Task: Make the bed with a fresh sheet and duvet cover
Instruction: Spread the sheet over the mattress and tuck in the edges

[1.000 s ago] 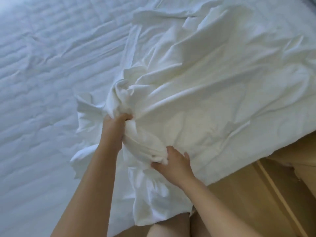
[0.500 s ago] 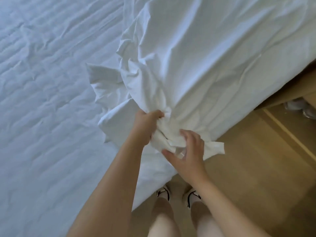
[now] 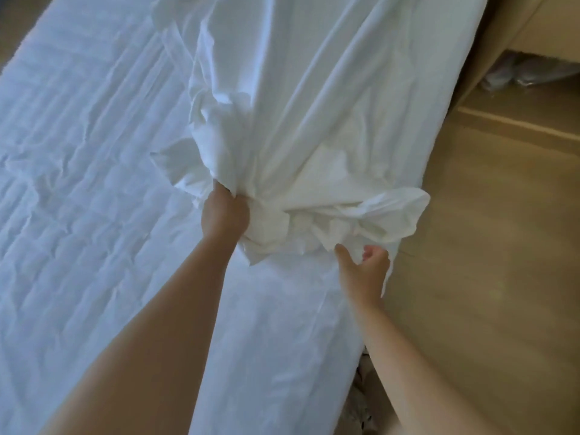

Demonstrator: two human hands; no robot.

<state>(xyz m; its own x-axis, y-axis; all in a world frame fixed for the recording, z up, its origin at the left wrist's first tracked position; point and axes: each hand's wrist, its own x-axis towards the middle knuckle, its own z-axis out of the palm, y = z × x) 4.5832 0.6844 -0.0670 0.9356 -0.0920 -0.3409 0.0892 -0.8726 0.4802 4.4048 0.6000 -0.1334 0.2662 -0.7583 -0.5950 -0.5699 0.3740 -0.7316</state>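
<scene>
A white sheet (image 3: 307,98) lies stretched along the right side of the bed, bunched into a wad at its near end. My left hand (image 3: 224,215) grips that bunched end from the left, fingers buried in the folds. My right hand (image 3: 365,268) is just below the wad's lower right edge, fingers loosely curled, and its thumb reaches up to the cloth. The quilted white mattress (image 3: 81,171) is bare on the left and in the foreground.
A wooden floor (image 3: 489,277) runs along the right side of the bed. A beige piece of furniture (image 3: 508,36) stands at the upper right, with clear plastic-wrapped items (image 3: 530,75) beneath it. Something patterned (image 3: 361,400) lies on the floor by the bed's edge.
The sheet has been pulled taut along the bed, and the view has swung to look up the mattress. My right hand has come off the bunched cloth and sits just under it.
</scene>
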